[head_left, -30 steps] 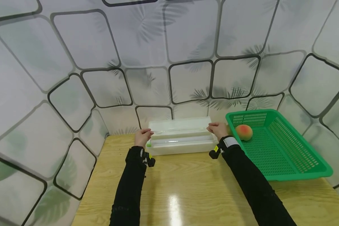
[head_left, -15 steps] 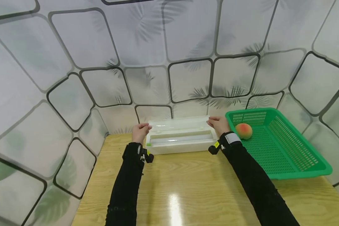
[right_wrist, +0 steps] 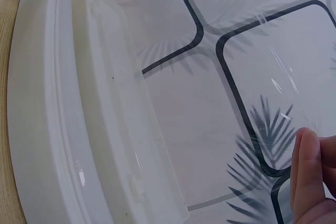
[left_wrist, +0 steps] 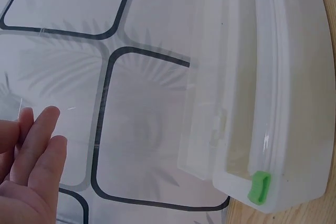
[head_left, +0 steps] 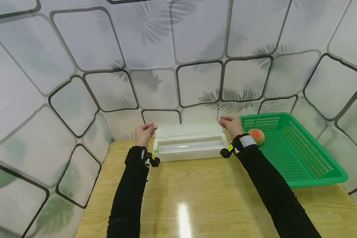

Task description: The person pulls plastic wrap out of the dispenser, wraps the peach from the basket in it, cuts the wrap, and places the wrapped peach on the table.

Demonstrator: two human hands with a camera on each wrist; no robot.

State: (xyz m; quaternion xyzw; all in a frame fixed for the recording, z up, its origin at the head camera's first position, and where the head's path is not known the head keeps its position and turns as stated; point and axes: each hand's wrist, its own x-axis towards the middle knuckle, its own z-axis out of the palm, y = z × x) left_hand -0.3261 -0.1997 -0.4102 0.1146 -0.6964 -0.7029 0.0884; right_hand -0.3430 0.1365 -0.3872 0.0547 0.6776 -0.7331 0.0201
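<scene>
A white cling film dispenser (head_left: 193, 154) sits on the table with its clear lid (head_left: 188, 128) raised at the back and a pale roll (head_left: 193, 144) inside. A green slider (left_wrist: 259, 188) is at the left end of its front edge. My left hand (head_left: 142, 135), beyond the dispenser's left end, pinches one corner of the clear cling film between thumb and fingers. At the other end, my right hand (head_left: 232, 126) pinches the opposite corner. The film (right_wrist: 283, 72) is nearly invisible, showing only as glints and faint creases in the wrist views.
A green plastic basket (head_left: 315, 180) stands to the right, close to my right forearm, with a peach (head_left: 256, 136) in its left side. Behind the wooden table (head_left: 166, 198) rises a patterned wall covering (head_left: 154, 89). Both wrists wear black straps with small cameras.
Both hands have risen and moved back from above the dispenser toward the wall, drawing the cling film out with them. The left hand has also shifted slightly left. Dispenser and basket stay put.
</scene>
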